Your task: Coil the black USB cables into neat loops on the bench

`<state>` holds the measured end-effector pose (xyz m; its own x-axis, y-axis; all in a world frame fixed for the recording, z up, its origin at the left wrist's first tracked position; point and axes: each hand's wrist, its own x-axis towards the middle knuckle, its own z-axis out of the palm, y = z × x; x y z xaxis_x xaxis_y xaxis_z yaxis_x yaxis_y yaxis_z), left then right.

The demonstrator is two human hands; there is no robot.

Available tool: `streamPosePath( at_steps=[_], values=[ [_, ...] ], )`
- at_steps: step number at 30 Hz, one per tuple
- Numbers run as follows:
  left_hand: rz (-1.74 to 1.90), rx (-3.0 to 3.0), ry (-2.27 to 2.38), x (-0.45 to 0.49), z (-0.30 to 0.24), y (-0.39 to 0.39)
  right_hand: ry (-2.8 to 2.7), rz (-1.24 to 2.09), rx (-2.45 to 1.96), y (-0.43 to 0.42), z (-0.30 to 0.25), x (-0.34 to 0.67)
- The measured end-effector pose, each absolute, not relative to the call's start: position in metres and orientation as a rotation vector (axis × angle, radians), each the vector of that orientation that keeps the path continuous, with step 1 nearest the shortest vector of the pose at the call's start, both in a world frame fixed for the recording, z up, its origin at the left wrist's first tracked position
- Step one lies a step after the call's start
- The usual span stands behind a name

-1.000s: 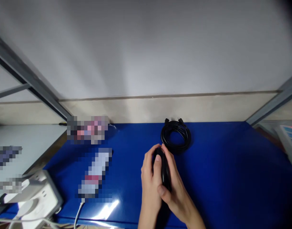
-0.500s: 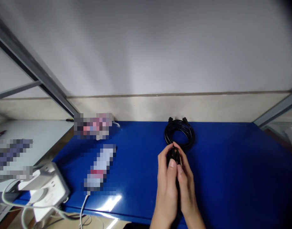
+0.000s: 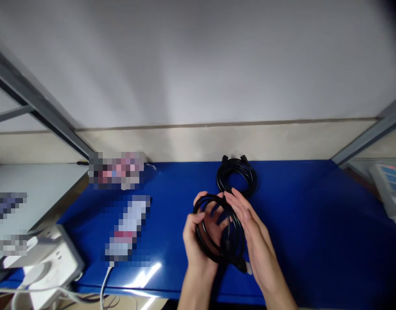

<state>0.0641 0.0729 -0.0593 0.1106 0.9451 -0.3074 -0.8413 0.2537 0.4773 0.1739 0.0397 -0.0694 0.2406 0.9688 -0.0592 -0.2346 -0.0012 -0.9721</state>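
Note:
A coiled black cable (image 3: pixel 202 243) is held up above the blue table, its loops facing me. My left hand (image 3: pixel 198 245) grips the left side of the coil, thumb in front and fingers behind the loops. My right hand (image 3: pixel 256 241) lies along the coil's right side with fingers stretched out and close together, touching or very near it. A black connector with a pale metal end (image 3: pixel 246 268) sticks out at the lower right of the coil. Just beyond my hands, a second coiled black cable (image 3: pixel 220 180) rests on the table, its two plug ends pointing at the wall.
The blue table (image 3: pixel 301 215) meets a grey wall at the back. To the left are a blurred white item (image 3: pixel 129 219) with a cord, a blurred pinkish thing (image 3: pixel 120 170) and a white power strip (image 3: pixel 52 262). A white-and-blue box (image 3: pixel 391 185) stands far right.
My hands were closed together around the cable; now they are apart and the coil shows as an open ring. The view has shifted slightly to the right.

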Motion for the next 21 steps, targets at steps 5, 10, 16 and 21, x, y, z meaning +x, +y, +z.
streamPosePath(
  at_steps=[5, 10, 16, 21],
  values=[
    [1.395, 0.227, 0.601, 0.063, -0.057, 0.07, -1.001, 0.977, -1.33, 0.044, -0.076, 0.169],
    [1.453, 0.36, 0.527, 0.074, -0.051, 0.063, -0.773, 0.916, -1.284, 0.049, -0.082, 0.162],
    [1.492, 0.305, 0.472, 0.066, -0.044, 0.07, -0.426, 1.122, -1.107, 0.05, -0.068, 0.158],
    [1.444, 0.288, 0.461, 0.063, -0.041, 0.068, -0.354, 1.048, -1.085, 0.049, -0.062, 0.154]
  ],
)
